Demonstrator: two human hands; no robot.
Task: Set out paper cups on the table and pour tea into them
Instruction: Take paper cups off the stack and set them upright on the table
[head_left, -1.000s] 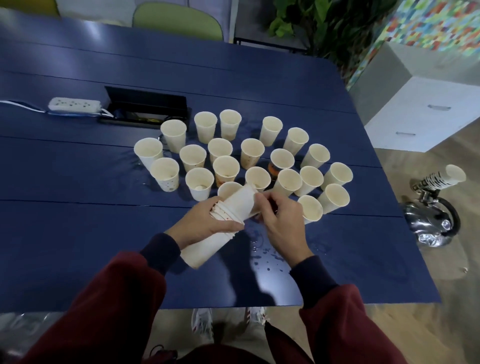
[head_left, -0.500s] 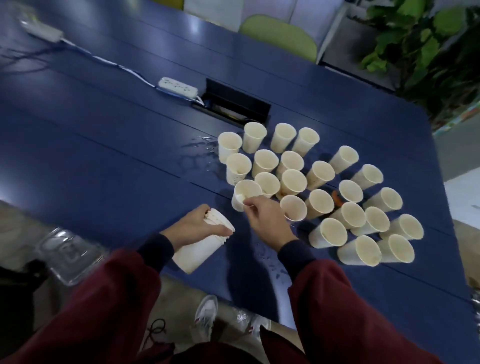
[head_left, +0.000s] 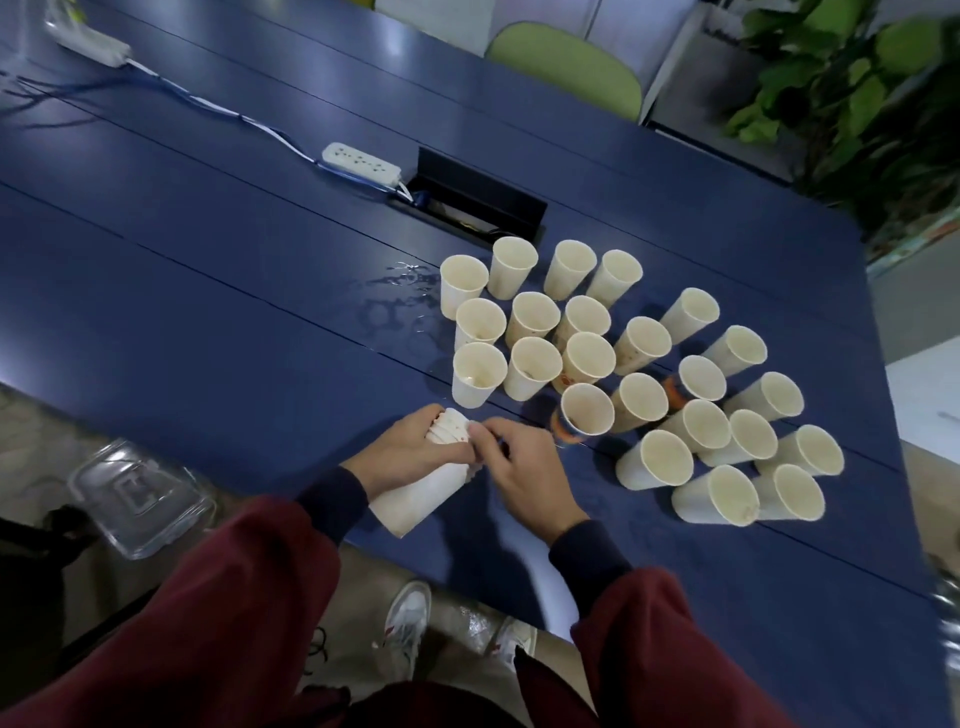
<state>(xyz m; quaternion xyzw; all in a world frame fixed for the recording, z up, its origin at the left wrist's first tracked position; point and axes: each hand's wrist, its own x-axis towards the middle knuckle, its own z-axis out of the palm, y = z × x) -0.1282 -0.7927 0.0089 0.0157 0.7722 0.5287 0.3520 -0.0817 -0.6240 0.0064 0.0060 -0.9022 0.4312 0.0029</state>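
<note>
While nested stack of paper cups (head_left: 415, 499) lies tilted over near table edge, left hand (head_left: 410, 449) grips its upper part; right hand (head_left: 519, 478) pinches rim at stack's mouth. Set-out cups (head_left: 587, 358) stand upright, clustered just beyond hands on blue table (head_left: 208, 270). Wet patch (head_left: 395, 296) just left of cluster. Power strip (head_left: 361, 163) farther back; glass dish (head_left: 140, 499) on floor.

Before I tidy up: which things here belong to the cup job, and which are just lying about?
Job: cup stack, held by left hand, right hand pinching its rim; set-out cups; table.
Lying about: power strip, glass container, green chair, plant.
</note>
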